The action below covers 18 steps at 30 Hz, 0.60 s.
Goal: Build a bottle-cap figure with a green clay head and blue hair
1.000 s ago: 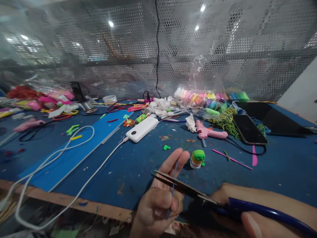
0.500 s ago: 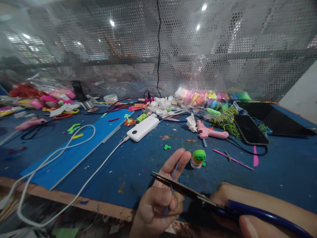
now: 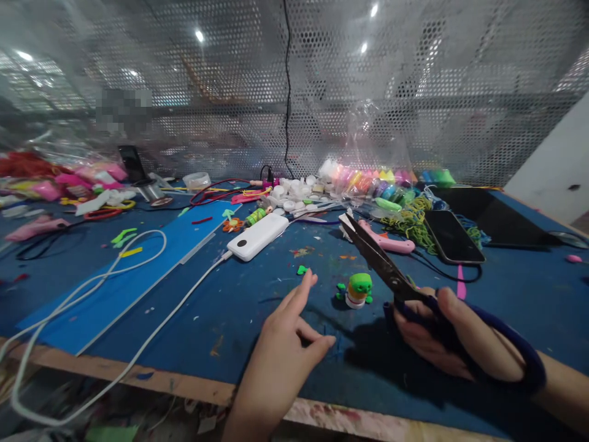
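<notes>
My right hand (image 3: 451, 344) grips a pair of scissors (image 3: 380, 258) by the dark blue handles. Their dark blades are closed together and point up and to the left, over the table. My left hand (image 3: 288, 344) is open above the table near its front edge, thumb and fingers apart, with nothing visible in it. Thin blue snippets (image 3: 338, 344) lie on the table beside its thumb. Beyond, between both hands, stands a small clay figure (image 3: 359, 290) with a green top and a white base. A little green clay piece (image 3: 301, 270) lies just past my left fingertips.
A white power bank (image 3: 258, 236) with a cable lies left of centre, near a blue board (image 3: 124, 276). Behind the scissors is a pink glue gun (image 3: 391, 244). A phone (image 3: 453, 236), yarn (image 3: 416, 215) and bagged coloured clay (image 3: 368, 178) sit farther back.
My left hand has let go of the blue strand and opened, palm now turned down. The scissors have moved away from it, swung upright and closed. The view has shifted slightly right.
</notes>
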Each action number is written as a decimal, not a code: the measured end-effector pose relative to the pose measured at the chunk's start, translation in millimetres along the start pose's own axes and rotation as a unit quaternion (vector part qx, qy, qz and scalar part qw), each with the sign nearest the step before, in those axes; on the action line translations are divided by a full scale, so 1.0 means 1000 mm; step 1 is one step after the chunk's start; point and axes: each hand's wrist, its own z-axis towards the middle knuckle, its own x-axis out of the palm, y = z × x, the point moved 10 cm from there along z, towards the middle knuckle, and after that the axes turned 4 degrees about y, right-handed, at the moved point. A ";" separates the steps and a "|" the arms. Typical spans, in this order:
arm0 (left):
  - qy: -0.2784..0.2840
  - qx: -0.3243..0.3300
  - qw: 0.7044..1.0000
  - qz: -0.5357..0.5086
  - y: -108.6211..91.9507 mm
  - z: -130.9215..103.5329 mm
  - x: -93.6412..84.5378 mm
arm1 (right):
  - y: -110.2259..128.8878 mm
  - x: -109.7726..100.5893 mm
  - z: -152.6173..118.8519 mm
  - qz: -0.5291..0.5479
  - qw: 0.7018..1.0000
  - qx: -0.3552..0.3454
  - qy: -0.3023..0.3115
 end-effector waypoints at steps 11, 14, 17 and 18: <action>-0.121 0.074 0.989 0.046 -0.022 -0.002 -0.027 | 0.002 -0.004 -0.006 -0.036 0.999 -0.026 0.014; -0.166 0.056 0.984 -0.040 -0.018 -0.008 -0.035 | 0.003 0.000 -0.002 -0.018 1.000 0.002 0.022; -0.197 0.032 0.971 -0.132 -0.008 -0.011 -0.038 | 0.002 0.004 0.002 0.001 0.999 0.010 0.036; -0.207 0.031 0.966 -0.154 -0.006 -0.012 -0.039 | 0.002 0.004 0.002 -0.002 0.999 0.006 0.040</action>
